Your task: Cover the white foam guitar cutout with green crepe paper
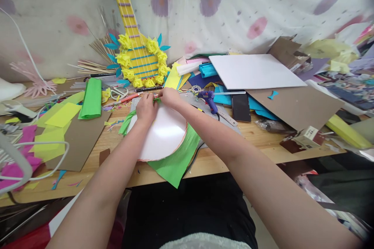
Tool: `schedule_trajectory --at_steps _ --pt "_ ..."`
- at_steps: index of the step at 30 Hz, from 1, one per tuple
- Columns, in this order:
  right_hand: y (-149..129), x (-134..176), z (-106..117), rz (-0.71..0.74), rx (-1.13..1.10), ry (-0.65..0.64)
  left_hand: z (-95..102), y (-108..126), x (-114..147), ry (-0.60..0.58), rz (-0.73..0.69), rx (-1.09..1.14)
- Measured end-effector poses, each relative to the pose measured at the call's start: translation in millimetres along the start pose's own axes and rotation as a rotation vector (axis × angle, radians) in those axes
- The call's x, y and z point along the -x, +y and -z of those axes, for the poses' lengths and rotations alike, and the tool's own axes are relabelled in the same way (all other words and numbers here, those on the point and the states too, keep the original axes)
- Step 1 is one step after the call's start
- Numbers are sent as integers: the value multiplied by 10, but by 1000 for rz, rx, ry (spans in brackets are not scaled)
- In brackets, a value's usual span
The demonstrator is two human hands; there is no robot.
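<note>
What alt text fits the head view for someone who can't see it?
A person's bare left hand and bare right hand work close together, green showing between them, at the far edge of a round white disc, which lies on a crinkled green sheet. Behind stands a yellow flower-trimmed model guitar; to the right lies a purple glue gun.

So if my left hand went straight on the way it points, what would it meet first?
Just past the green paper at its fingers, your left hand would probably meet the black pen first, though depth is hard to judge.
</note>
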State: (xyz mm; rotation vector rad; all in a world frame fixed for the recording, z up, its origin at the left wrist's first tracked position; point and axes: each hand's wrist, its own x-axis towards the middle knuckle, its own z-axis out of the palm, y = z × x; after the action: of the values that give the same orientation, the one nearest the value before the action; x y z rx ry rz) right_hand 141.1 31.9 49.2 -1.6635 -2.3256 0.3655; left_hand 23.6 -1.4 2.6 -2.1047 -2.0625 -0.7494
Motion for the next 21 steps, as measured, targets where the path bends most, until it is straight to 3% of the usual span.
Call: schedule_trajectory --at_steps 12,21 --pt "-30 39 -29 -15 17 6 -103 -154 -93 57 138 247" --pt "-62 86 -15 -45 61 -29 -106 -105 -78 -40 14 147"
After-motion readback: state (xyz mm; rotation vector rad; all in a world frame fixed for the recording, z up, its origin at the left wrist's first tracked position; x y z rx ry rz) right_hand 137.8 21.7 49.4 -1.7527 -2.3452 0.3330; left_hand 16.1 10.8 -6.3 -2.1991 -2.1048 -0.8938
